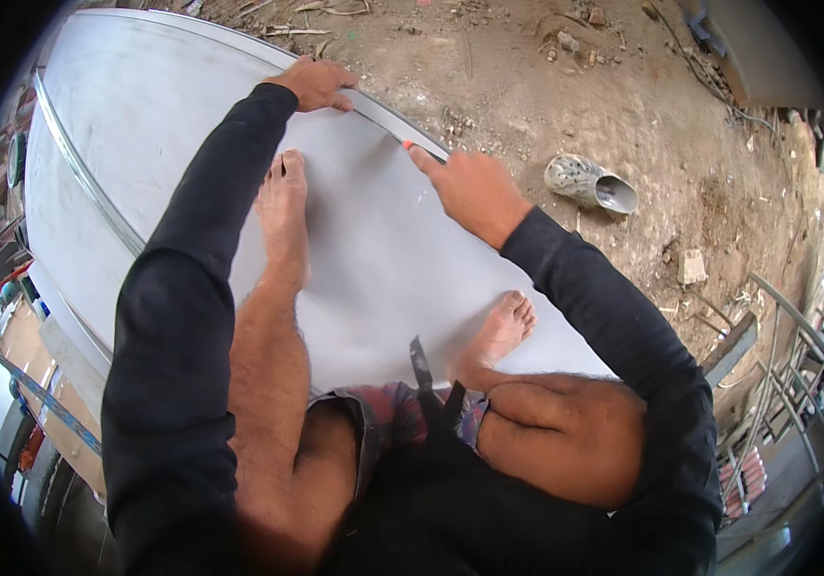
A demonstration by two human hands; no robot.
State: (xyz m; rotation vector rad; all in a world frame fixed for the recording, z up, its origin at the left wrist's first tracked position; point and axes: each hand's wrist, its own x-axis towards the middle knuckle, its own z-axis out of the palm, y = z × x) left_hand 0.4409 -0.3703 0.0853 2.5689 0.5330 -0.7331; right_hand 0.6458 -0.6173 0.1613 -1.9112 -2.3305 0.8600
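Observation:
I squat barefoot on a large grey metal sheet [373, 259] lying on dirt ground. My left hand [316, 84] presses down on the sheet's far edge, fingers gripping a thin metal strip [388, 120] that runs along that edge. My right hand [469, 187] is closed around a small tool with an orange tip [410, 146], its point touching the strip near the edge. Both arms wear black sleeves. My left foot [282, 216] and right foot [503, 331] rest flat on the sheet.
A grey perforated clog [589, 182] lies on the dirt to the right. Stones and debris are scattered over the ground [623, 96]. A second curved metal strip [85, 182] crosses the sheet at left. Metal railings [786, 374] stand at lower right.

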